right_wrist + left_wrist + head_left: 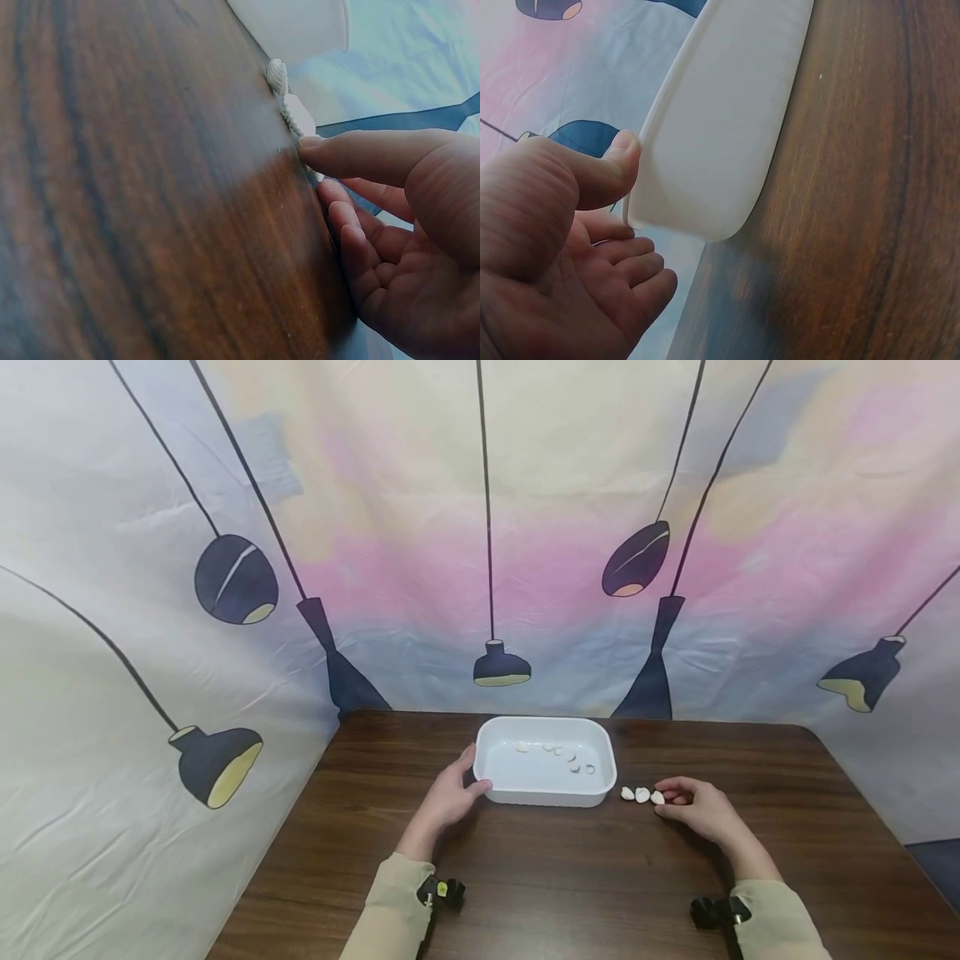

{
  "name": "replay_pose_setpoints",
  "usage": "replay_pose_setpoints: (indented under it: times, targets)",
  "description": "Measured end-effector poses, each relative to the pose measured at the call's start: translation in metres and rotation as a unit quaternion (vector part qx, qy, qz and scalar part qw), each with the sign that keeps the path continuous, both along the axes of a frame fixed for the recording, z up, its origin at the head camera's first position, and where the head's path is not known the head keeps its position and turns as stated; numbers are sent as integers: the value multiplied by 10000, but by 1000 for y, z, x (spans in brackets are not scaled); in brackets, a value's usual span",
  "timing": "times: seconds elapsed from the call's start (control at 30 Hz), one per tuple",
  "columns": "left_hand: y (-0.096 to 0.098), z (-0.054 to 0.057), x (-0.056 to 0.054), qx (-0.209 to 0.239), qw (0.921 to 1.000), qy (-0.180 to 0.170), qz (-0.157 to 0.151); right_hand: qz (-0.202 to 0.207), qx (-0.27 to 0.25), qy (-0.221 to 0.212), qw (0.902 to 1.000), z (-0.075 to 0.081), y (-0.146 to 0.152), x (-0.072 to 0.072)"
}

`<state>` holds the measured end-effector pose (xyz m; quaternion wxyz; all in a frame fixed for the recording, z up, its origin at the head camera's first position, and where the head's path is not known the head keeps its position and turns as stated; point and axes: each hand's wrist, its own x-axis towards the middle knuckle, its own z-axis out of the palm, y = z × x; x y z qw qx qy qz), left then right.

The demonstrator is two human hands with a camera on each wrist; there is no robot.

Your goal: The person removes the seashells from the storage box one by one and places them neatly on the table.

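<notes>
A white rectangular tray [543,797] stands toward the back of the table, with several small pale shells [549,747] scattered on its bottom. My left hand [448,793] grips the tray's left end; in the left wrist view the thumb lies along the rim of the tray [720,112]. Three white seashells sit in a row on the table to the tray's right: a left one [627,793], a middle one [642,795] and a right one [657,797]. Between thumb and fingers, my right hand [701,810] pinches the right seashell, mostly hidden in the right wrist view, where the ridged left seashell [277,76] shows clearly.
The dark wood-grain table [570,885] reaches back to a cloth backdrop [420,552] printed with hanging lamps. Straps with small black devices sit on both wrists, over pale sleeves [776,918].
</notes>
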<state>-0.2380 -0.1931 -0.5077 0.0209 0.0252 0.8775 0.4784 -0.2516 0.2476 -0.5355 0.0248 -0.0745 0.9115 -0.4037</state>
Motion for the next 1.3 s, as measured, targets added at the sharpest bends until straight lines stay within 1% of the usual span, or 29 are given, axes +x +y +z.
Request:
replay_pose_setpoints:
  times: [0.2,0.43,0.67,1.03,1.2,1.3]
  targets:
    - [-1,0,0,-56,10000,5,7,72,-91,8,9999,1,1,0]
    - [2,3,0,-49,10000,-9,-23,91,-82,-11,9999,2,4,-1]
    - [1,2,0,-90,10000,-7,23,88,-94,-28,9999,1,2,0]
    - [1,1,2,-59,10000,-24,-30,89,-1,-57,9999,0,2,1]
    - [1,2,1,-45,10000,-12,-44,134,-51,-127,9998,6,4,-2]
    - [1,4,0,-34,10000,-7,-56,44,-145,67,9999,15,0,-5]
